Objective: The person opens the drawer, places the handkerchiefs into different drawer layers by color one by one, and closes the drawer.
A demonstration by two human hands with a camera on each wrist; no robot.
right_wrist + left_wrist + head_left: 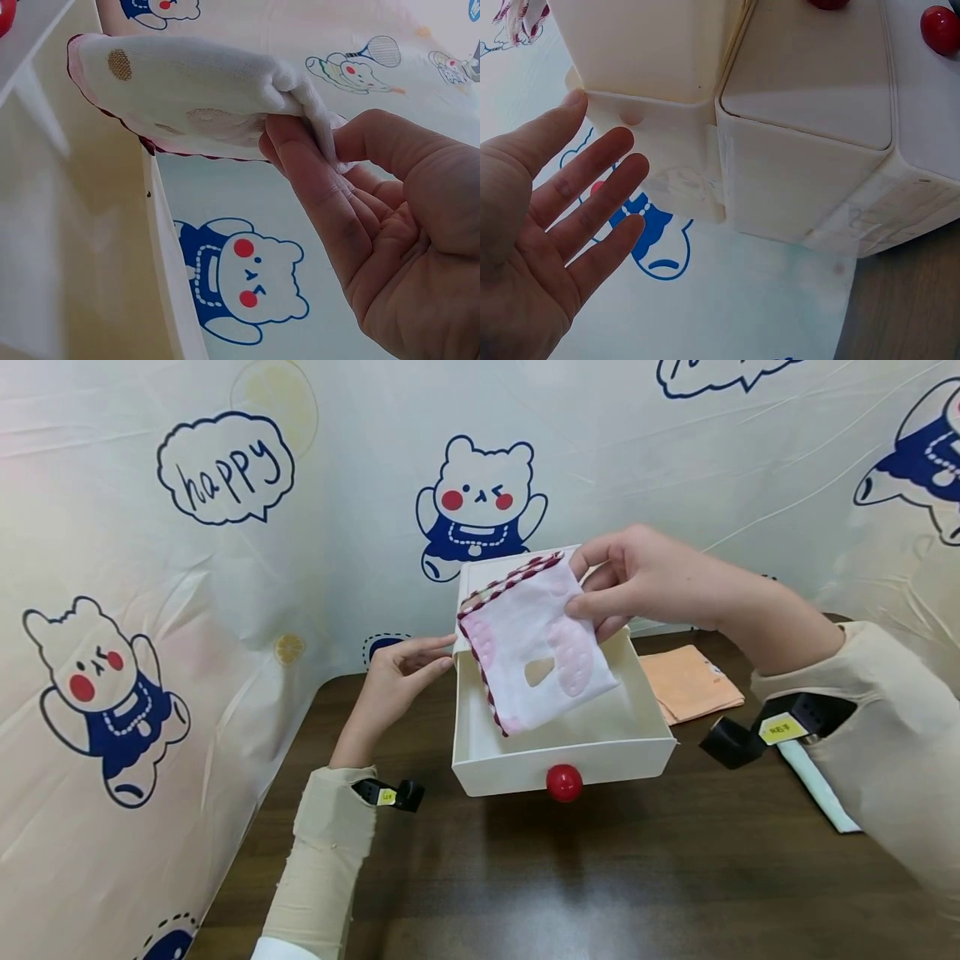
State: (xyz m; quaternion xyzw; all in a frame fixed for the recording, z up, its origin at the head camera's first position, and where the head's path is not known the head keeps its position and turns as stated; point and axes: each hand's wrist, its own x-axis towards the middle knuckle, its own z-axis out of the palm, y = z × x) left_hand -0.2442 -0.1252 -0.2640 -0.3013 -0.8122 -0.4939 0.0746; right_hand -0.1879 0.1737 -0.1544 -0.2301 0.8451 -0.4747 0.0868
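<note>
My right hand (637, 578) pinches a folded white towel (525, 681) by its side, thumb in front. Pink patches, a tan spot and red-and-white stitched edging show on the towel. It hangs tilted over a pulled-out white drawer (480, 777) with a round red knob (564, 783). In the right wrist view, the towel (217, 82) is bunched between thumb and fingers. My left hand (397, 681) is at the left side of the white cabinet (476, 578). Seen from the left wrist, its fingers are extended and spread, with the thumb tip at the cabinet's edge.
An orange folded cloth (693, 681) lies on the dark wooden table (600, 885) right of the drawer. A pale blue strip (819, 789) lies partly under my right sleeve. In the left wrist view, more white drawer fronts (810, 75) sit beside the open one. A printed curtain (337, 543) hangs behind.
</note>
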